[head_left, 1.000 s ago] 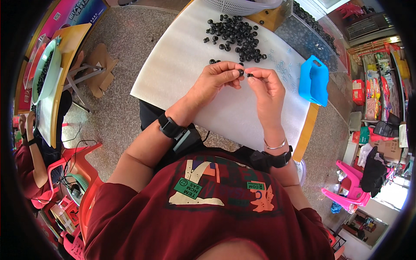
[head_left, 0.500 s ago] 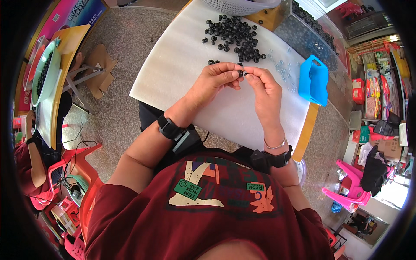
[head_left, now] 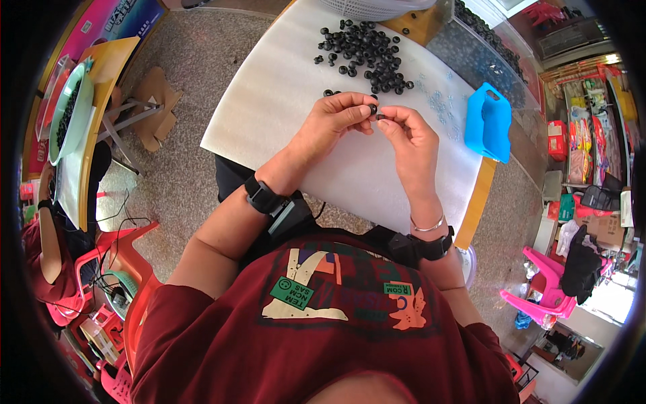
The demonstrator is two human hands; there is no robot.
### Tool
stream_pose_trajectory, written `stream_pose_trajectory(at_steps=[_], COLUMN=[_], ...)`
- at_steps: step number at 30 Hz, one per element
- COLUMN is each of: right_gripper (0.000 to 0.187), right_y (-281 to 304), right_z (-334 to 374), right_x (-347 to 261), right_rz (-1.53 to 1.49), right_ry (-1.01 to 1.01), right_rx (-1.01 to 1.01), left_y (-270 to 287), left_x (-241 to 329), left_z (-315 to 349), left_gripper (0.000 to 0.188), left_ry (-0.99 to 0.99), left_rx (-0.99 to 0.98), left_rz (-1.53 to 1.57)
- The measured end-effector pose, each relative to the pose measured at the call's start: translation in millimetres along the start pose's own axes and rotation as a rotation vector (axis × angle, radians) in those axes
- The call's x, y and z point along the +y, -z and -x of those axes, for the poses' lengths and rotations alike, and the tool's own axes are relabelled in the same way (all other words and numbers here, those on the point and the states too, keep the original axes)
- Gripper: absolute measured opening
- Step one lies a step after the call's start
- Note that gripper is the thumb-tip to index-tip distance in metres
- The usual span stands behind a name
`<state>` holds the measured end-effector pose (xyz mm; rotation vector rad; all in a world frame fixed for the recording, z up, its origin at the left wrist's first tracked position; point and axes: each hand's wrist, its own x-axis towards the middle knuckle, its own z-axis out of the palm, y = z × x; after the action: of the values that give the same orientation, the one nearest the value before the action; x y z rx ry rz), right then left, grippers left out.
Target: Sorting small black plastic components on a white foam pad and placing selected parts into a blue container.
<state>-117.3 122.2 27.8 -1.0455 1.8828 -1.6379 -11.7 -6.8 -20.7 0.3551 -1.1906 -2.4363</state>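
My left hand (head_left: 335,122) pinches a small round black part (head_left: 373,108) between thumb and forefinger, over the white-topped table (head_left: 269,114). Close against it, my right hand (head_left: 412,135) is closed in a pinch on a smaller dark piece (head_left: 381,116), too small to name. Just beyond my fingers lies a loose pile of similar round black parts (head_left: 367,50), some showing a hole. To the right of the pile several small clear bluish pieces (head_left: 441,101) are scattered on the white surface.
A blue plastic scoop-like tray (head_left: 488,128) stands at the table's right edge. Behind it is a clear bin (head_left: 471,54) of black parts, with a pale basket (head_left: 377,8) at the far edge. Leftward, another person's arm (head_left: 50,236) is near a green basin (head_left: 74,111).
My fingertips have shifted slightly; the small dark piece in my right hand sits a little lower and apart from the round part. The pile looks the same.
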Motion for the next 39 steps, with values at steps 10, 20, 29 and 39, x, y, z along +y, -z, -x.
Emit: stream_pose_trajectory(at_steps=[10,20,29,39], right_gripper=[0.012,0.011,0.012,0.01], right_y=[-1,6,9,23], right_z=[0,9,12,9], right_x=[6,2,6,-1], right_rz=[-0.004,0.326,0.405,0.456], right_ry=[0.048,0.289,0.368,0.42], right_rx=[0.054,0.056,0.025,-0.131], left_y=[-2,-2,-4,-7], left_x=[2,1,0,5], left_z=[2,3,4,6], left_gripper=[0.024,0.021,0.022,0.021], left_ry=[0.023,0.004,-0.022,0.05], left_rx=[-0.037,-0.097,-0.147,-0.232], left_rz=[-0.04,-0.252,-0.398,-0.401])
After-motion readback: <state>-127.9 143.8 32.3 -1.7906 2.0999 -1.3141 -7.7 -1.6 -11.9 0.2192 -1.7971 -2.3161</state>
